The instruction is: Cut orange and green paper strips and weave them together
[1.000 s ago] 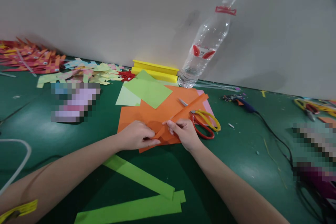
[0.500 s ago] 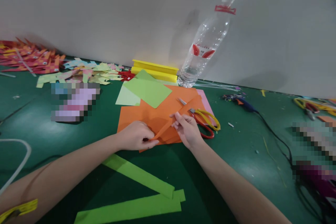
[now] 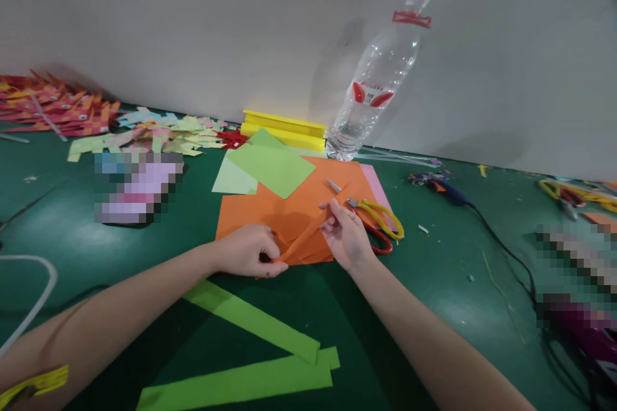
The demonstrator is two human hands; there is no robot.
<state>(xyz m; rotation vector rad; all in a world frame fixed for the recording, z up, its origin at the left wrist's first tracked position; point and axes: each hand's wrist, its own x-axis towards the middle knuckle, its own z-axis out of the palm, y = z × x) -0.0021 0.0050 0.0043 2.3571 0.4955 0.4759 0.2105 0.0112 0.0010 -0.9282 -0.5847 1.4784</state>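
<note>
My left hand [image 3: 250, 249] pinches the near end of a narrow orange paper strip [image 3: 304, 237]. Further up the strip, my right hand [image 3: 348, 234] has its fingers closed on it. Under both hands lie orange paper sheets [image 3: 241, 213], with a green sheet [image 3: 272, 164] on top at the back. Scissors [image 3: 378, 213] with one yellow and one red handle rest on the paper just right of my right hand, partly hidden by it. Two long green paper strips [image 3: 255, 320] lie on the table in front of me, their right ends overlapping.
Against the wall leans a clear bottle [image 3: 373, 77], beside a yellow holder [image 3: 284, 131]. Paper scraps [image 3: 159, 131] and folded red-orange pieces [image 3: 58, 103] lie at the back left. A blue-handled tool [image 3: 450, 191] with a cord lies right; a blurred-out object [image 3: 139, 189] lies left.
The orange strip's far end has drawn down from over the scissors toward my right hand. My right hand has shifted slightly; the left stays almost in place.
</note>
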